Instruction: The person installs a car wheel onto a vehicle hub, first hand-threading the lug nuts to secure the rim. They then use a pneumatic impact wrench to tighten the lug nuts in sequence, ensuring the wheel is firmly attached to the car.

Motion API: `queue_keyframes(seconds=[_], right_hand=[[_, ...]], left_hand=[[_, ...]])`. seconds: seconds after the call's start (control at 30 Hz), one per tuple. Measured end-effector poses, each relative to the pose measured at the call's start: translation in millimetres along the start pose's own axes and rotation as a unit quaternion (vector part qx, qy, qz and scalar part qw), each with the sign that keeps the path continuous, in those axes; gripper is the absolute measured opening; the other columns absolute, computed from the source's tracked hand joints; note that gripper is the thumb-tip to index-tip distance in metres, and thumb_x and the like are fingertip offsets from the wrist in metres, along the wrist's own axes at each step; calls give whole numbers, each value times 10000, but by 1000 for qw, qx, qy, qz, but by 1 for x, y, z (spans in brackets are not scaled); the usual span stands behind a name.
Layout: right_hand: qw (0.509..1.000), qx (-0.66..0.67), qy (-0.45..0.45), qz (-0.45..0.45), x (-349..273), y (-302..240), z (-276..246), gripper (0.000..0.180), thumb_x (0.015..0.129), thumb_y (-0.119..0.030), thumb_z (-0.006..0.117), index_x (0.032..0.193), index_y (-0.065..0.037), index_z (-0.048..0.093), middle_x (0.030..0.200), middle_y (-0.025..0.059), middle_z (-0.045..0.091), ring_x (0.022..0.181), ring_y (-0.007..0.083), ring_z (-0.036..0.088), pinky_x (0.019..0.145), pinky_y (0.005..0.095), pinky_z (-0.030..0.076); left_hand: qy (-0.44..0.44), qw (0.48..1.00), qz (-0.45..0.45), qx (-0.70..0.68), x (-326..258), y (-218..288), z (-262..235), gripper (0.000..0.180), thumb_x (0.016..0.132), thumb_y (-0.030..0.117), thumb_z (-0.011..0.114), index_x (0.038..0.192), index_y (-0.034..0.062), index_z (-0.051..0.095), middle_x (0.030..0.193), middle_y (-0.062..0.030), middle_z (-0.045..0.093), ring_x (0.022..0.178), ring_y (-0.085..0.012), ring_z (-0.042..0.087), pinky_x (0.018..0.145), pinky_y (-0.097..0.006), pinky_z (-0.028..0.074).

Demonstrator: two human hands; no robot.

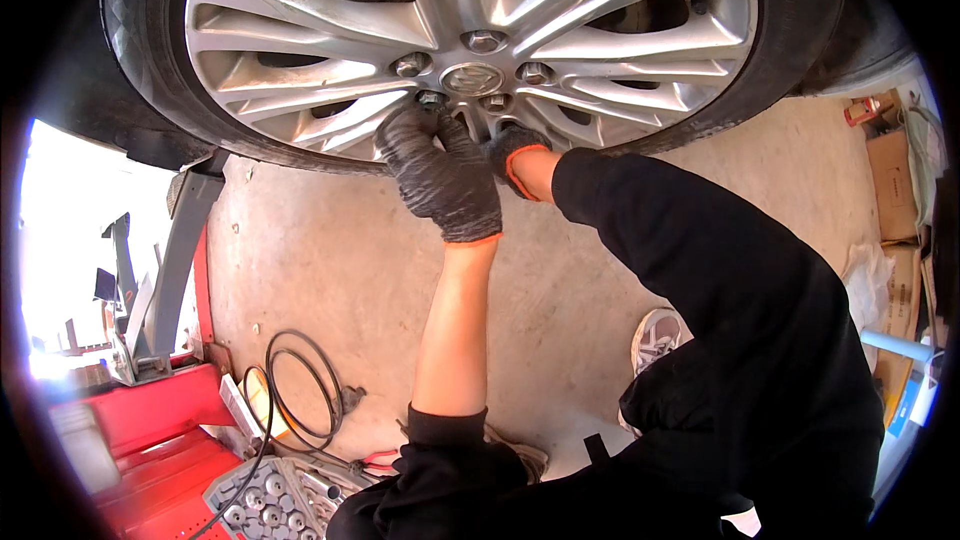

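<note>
A silver multi-spoke alloy wheel [345,25] with a black tire [800,15] fills the top of the head view. Several lug nuts, one of them this upper nut [484,41], sit around the round center cap [472,79]. My left hand [440,175], in a dark grey glove with an orange cuff, has its fingers closed at the lower-left lug nut [431,98]. Beside it, my right hand [512,155] wears a matching glove and reaches in at the lower spokes, below the lower-right lug nut [494,101]. Its fingers are mostly hidden there.
Bottom left holds a red tool cart [170,460], a grey case of sockets [262,500] and a looped black cable [325,390]. A grey lift arm [185,230] rises at left. Cardboard boxes [890,185] and a light-blue frame [900,345] line the right side.
</note>
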State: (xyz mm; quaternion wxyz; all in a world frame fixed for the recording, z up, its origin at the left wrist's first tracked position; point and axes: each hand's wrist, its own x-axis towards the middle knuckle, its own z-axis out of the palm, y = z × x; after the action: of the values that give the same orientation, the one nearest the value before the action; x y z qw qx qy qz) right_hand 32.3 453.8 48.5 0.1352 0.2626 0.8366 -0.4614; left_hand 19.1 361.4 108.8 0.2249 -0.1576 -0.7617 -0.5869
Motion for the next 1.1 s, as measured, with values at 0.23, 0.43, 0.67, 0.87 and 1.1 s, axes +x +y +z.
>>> queue_keyframes(seconds=[0.23, 0.43, 0.67, 0.87, 1.1], right_hand=[[1000, -4, 11, -3, 5, 1, 0, 751, 838, -624, 384, 1432, -173, 296, 1495, 105, 240, 1359, 267, 260, 1093, 396, 238], [1000, -11, 28, -4, 12, 4, 3, 734, 850, -620, 365, 1430, -174, 302, 1494, 103, 243, 1358, 263, 259, 1095, 395, 235], [998, -19, 62, -12, 32, 12, 11, 715, 865, -616, 343, 1427, -176, 310, 1492, 101, 247, 1358, 258, 259, 1096, 393, 231], [989, -12, 137, -46, 64, 22, 32, 699, 877, -612, 324, 1425, -178, 316, 1491, 99, 250, 1358, 254, 259, 1097, 391, 228], [994, 2, 106, -37, 67, 25, 29, 703, 878, -604, 312, 1431, -170, 299, 1502, 91, 223, 1363, 243, 248, 1105, 394, 208]], left_hand=[[-90, 807, -451, -371, 21, 23, -17, 213, 892, 242, 534, 929, 35, 569, 787, -105, 618, 628, -190, 558, 508, -283, 439], [-162, 724, -514, -429, 27, 26, -23, 221, 909, 267, 529, 928, 51, 570, 815, -97, 628, 683, -200, 593, 555, -269, 478], [-142, 704, -514, -469, 27, 20, -19, 221, 927, 255, 509, 939, 45, 578, 812, -81, 634, 706, -191, 607, 578, -282, 496], [-131, 909, -286, -274, 11, 11, -6, 236, 928, 242, 518, 872, 25, 591, 678, -69, 614, 542, -196, 582, 490, -312, 474], [-152, 955, -211, -140, 5, 4, -9, 270, 929, 264, 530, 904, 1, 586, 705, -63, 621, 551, -152, 566, 523, -311, 468]])
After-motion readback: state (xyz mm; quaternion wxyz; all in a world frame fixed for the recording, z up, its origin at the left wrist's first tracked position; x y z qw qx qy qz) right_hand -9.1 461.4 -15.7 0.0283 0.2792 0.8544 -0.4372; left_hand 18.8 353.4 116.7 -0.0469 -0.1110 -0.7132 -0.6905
